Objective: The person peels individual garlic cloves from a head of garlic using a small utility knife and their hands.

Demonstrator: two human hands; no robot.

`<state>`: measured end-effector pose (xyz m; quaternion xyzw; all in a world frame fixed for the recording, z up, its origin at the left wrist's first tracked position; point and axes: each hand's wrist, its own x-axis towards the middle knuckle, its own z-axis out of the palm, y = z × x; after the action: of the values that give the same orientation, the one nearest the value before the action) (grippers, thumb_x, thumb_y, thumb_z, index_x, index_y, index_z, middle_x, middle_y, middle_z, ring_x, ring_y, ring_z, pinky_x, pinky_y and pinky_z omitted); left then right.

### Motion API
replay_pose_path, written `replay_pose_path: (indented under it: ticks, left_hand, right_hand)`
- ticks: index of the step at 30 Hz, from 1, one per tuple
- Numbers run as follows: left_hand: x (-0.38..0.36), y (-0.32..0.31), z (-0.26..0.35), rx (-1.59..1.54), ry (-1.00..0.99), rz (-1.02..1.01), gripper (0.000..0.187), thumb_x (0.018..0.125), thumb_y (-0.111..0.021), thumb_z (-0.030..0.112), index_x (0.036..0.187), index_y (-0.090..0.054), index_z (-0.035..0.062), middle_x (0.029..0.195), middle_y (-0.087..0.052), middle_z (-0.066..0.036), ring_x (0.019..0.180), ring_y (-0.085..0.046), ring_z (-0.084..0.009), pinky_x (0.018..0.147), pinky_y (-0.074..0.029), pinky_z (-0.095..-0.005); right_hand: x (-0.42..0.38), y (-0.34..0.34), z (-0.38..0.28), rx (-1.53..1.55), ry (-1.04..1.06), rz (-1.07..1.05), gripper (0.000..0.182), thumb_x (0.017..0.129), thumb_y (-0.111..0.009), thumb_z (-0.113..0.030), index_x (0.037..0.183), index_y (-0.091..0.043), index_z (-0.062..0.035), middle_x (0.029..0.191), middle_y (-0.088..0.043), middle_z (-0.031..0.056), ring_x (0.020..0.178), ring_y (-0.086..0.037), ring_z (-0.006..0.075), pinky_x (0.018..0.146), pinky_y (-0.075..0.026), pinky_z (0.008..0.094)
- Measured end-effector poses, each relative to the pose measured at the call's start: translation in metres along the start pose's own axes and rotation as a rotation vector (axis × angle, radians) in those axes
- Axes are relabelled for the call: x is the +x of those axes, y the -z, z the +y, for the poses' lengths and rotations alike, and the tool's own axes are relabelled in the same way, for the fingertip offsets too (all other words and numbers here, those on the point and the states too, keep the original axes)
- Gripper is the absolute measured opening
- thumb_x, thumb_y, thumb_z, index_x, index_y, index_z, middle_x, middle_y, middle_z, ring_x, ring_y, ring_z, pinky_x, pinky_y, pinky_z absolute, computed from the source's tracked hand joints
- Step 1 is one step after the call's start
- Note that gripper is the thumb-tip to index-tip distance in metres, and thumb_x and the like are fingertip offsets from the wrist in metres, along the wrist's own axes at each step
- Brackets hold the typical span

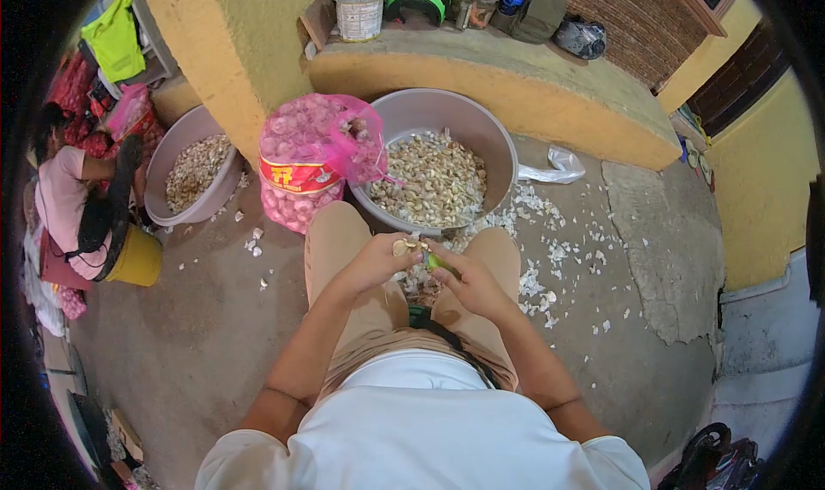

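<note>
My left hand (378,262) is closed around a garlic bulb (404,247), held over my knees. My right hand (460,275) grips a small green-handled tool (435,261) pressed against the bulb. Just in front of my knees stands a large grey basin (503,146) full of peeled garlic cloves. A pink mesh sack of garlic (314,159) stands upright to the left of the basin, touching it. Papery garlic skins (537,232) litter the concrete floor to the right of my legs.
A second grey basin (168,176) with cloves sits at the left, beside another person (73,206) seated by a yellow bucket (137,258). A yellow ledge (516,86) behind holds a white bucket (359,11), a green helmet and bags. A clear plastic bag (554,168) lies right of the basin.
</note>
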<state>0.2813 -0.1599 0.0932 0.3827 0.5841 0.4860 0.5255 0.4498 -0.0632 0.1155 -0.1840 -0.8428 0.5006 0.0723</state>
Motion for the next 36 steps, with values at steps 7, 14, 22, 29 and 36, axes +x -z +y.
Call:
replay_pose_path:
  ticks: [7, 14, 22, 29, 36]
  left_hand:
    - [0.0, -0.005, 0.003, 0.086, -0.079, 0.051, 0.022, 0.076, -0.058, 0.014, 0.094, -0.058, 0.0002, 0.076, -0.058, -0.001, 0.067, -0.048, -0.0068, 0.061, -0.041, -0.0235]
    - [-0.005, 0.002, 0.018, 0.166, -0.001, -0.095, 0.022, 0.075, -0.059, 0.014, 0.092, -0.059, -0.0003, 0.073, -0.058, -0.002, 0.066, -0.048, -0.0071, 0.061, -0.041, -0.0239]
    - [-0.001, -0.002, 0.011, 0.225, -0.059, 0.052, 0.023, 0.074, -0.059, 0.015, 0.09, -0.059, -0.0013, 0.067, -0.057, -0.005, 0.059, -0.048, -0.009, 0.056, -0.041, -0.0258]
    - [0.0, -0.013, 0.001, 0.249, -0.052, 0.203, 0.024, 0.075, -0.06, 0.014, 0.093, -0.056, -0.0021, 0.073, -0.056, -0.002, 0.065, -0.048, -0.0071, 0.058, -0.041, -0.0233]
    - [-0.01, 0.004, 0.027, -0.018, 0.034, -0.135, 0.027, 0.073, -0.064, 0.025, 0.084, -0.058, 0.0014, 0.067, -0.054, 0.0, 0.061, -0.048, -0.0074, 0.053, -0.038, -0.0213]
  right_hand:
    - [0.002, -0.005, 0.012, 0.138, 0.082, 0.048, 0.04, 0.084, -0.047, -0.013, 0.122, -0.039, -0.0054, 0.12, -0.045, 0.013, 0.109, -0.045, 0.0209, 0.09, -0.034, 0.0295]
    - [0.0, 0.015, 0.005, 0.178, 0.001, -0.178, 0.038, 0.083, -0.048, -0.01, 0.12, -0.042, -0.0056, 0.112, -0.052, 0.0127, 0.097, -0.051, 0.0185, 0.084, -0.038, 0.0282]
    - [0.001, 0.004, 0.009, 0.168, 0.019, 0.0, 0.038, 0.082, -0.05, -0.008, 0.12, -0.042, -0.0033, 0.108, -0.054, 0.0111, 0.093, -0.05, 0.0139, 0.081, -0.038, 0.0258]
    - [0.001, -0.01, 0.013, 0.21, -0.006, 0.088, 0.039, 0.083, -0.05, -0.011, 0.12, -0.042, -0.0043, 0.119, -0.047, 0.0115, 0.103, -0.048, 0.0166, 0.087, -0.036, 0.027]
    - [-0.001, 0.016, 0.002, 0.404, -0.096, -0.186, 0.038, 0.083, -0.049, -0.009, 0.121, -0.042, -0.0063, 0.115, -0.05, 0.0055, 0.101, -0.045, 0.0121, 0.086, -0.036, 0.0262]
